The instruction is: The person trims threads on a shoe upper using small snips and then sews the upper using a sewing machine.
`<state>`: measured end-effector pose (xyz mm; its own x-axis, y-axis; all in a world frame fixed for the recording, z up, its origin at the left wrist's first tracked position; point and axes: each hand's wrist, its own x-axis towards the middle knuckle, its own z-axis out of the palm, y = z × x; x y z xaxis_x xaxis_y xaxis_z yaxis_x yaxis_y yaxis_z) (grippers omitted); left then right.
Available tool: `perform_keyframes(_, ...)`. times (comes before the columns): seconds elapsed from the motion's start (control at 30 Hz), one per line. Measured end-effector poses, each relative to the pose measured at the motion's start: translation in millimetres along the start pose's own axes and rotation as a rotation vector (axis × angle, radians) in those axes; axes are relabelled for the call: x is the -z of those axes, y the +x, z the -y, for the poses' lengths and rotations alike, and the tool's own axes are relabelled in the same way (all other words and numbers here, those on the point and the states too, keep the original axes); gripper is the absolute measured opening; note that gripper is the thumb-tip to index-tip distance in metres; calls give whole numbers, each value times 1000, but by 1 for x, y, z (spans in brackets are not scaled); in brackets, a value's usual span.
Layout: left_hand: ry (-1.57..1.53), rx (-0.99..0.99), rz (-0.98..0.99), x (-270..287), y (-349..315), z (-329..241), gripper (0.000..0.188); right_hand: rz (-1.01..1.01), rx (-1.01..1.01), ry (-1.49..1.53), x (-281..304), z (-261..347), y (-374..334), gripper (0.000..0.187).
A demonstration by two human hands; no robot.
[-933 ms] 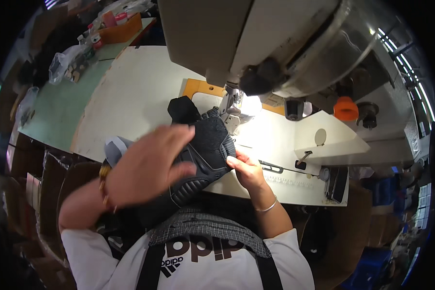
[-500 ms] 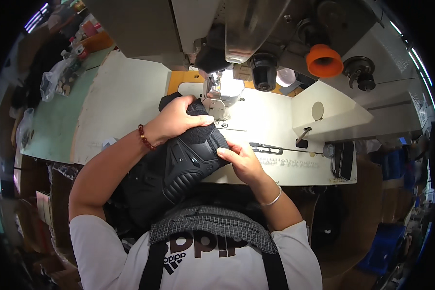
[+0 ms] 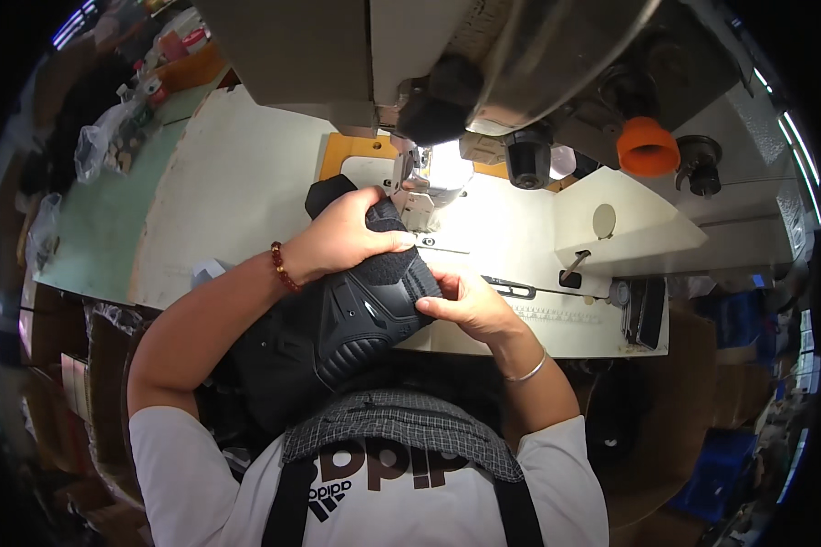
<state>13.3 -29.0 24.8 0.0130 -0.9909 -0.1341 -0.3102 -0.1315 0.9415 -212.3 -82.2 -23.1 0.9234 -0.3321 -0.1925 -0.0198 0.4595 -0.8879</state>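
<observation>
A black padded piece of gear with moulded, ridged panels lies across the near edge of the white table, part of it over my lap. My left hand grips its upper end, thumb pressed on a fuzzy black patch and fingers hidden behind the material. At the ribbed right edge, my right hand pinches the material between thumb and fingers. Just beyond my left hand is the lit needle area of a sewing machine; the gear is close in front of it, and I cannot tell whether they touch.
A black cutter and a printed ruler scale lie right of my right hand. A black flat object stands at the table's right end. Overhead hangs an orange cone-shaped part. Clear plastic bags rest on the green surface at left.
The view has shifted slightly, so the machine appears farther right and lower. Both hands keep their hold on the black gear, whose position relative to them is little changed.
</observation>
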Motion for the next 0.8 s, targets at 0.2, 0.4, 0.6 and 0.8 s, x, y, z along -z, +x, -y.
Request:
perform_keyframes(0.2,120,-33,8,-6,-5,0,57,105,-69,-112,-2,22,-4,43)
perform_keyframes(0.4,283,-174,-159,-20,-14,8,62,22,-151,-298,-7,21,-6,28)
perform_keyframes(0.6,283,-179,-158,-21,-13,7,62,-40,-132,-188,-9,12,-8,23)
perform_keyframes(0.8,246,-146,-108,-20,-14,2,61,51,29,-241,-17,18,-15,22)
